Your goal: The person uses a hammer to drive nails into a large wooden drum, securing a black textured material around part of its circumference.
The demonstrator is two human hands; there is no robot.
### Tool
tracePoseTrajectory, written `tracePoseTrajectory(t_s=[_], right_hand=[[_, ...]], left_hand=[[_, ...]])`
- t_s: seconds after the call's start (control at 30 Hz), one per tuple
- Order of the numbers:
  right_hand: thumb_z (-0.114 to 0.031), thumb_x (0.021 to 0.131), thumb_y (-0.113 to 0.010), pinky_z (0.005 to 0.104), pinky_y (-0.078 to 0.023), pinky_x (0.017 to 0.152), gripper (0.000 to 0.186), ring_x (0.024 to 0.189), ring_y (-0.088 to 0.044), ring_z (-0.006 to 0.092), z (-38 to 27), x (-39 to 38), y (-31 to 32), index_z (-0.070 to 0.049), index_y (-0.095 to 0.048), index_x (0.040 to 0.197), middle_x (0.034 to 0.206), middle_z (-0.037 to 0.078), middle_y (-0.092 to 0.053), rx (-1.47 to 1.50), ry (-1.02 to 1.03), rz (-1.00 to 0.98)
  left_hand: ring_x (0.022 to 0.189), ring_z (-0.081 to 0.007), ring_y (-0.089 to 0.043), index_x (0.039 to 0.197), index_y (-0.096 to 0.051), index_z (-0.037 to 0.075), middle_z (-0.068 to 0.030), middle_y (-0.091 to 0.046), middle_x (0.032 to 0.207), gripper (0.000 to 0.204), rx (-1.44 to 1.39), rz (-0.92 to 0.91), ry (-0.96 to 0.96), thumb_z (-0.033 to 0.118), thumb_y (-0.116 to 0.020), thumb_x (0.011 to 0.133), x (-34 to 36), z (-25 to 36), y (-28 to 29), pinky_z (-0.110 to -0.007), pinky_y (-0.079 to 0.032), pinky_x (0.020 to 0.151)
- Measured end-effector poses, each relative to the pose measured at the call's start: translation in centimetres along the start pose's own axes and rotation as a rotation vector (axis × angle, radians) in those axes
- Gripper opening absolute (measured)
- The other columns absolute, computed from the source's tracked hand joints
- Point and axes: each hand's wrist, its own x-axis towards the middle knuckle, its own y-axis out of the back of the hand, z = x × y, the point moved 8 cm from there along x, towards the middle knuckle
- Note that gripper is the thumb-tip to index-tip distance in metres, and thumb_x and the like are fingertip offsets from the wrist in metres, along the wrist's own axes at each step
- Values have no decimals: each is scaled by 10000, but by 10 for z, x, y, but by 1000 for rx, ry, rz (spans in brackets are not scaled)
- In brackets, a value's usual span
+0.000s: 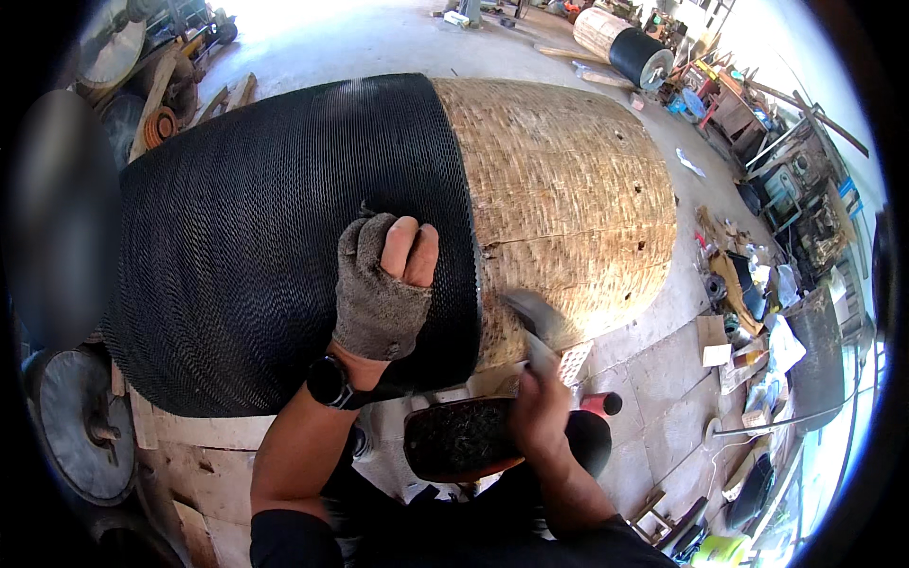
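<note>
Nearest: tray (462, 440), dk inside, contents hard to make out, btwn the legs, just L of & below R grip (542, 412). R grip is bare, blurry, wrapped round the hammer (533, 314); its head is up-L of R grip, over the bare wood of the drum (568, 180). Can't tell if it touches. Red cyl. (595, 404) w/ dk end just R of R grip.

L grip (383, 284), up-L of R grip, is clenched, fingers curled in, & looks to touch the blk sheet (246, 237); can't tell if anything's inside it. Grey glove (379, 317) on it, two fingers part bare; watch (329, 381) on the wrist just below.

Drum lies on its side right in front of both grips: sheet wraps the L part, under & beyond L grip, its edge just R of that grip. Bare wood runs R from there, w/ a few sm. holes up-R of R grip.

Boards (208, 431) lower-L of L grip; disc (71, 398) w/ shaft further L. White bag (784, 343) & clutter (739, 284) well R of R grip. Orange coil (160, 126) far up-L of L grip, past the sheet. Farthest: 2nd drum (606, 40), part wood, part blk, well up-R of both grips.
</note>
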Motion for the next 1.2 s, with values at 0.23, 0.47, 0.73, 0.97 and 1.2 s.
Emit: tracePoseTrajectory(t_s=[0.23,0.47,0.73,0.97,1.2], right_hand=[[-126,1001,-449,308,-425,563,173,635,-531,227,-16,-15,23,18,-521,1064,791,109,-569,195,168,106],[-102,948,-629,494,-484,602,170,690,-604,490,21,-22,8,-3,-520,1031,779,273,-607,71,-122,14],[-65,941,-637,462,-513,659,263,767,-644,456,17,-60,39,20,-523,1163,870,259,-633,156,-17,34],[-154,986,-606,480,-527,678,269,832,-677,471,40,-76,28,12,-517,1179,839,289,-651,211,-211,-64],[-175,1022,-551,467,-509,644,236,754,-653,472,28,-56,26,5,-516,1171,801,281,-632,273,-148,-71]], left_hand=[[1025,-313,-576,1168,-631,79,-118,-559,1114,423,4,-58,7,-2,-673,755,4,1,1,-482,-486,903],[1047,-303,-569,1150,-649,106,-109,-562,1137,393,98,-95,15,2,-657,771,5,0,-4,-476,-464,941],[1048,-307,-563,1156,-650,102,-113,-569,1139,397,134,-75,25,-27,-647,780,8,-3,-4,-439,-486,867],[936,-289,-600,1176,-625,85,-102,-567,1061,368,-132,92,9,-45,-599,833,-8,58,32,-432,-501,841],[887,-261,-634,1317,-576,73,-89,-649,943,506,-449,-68,168,-70,-633,836,-49,84,3,-411,-491,883]])
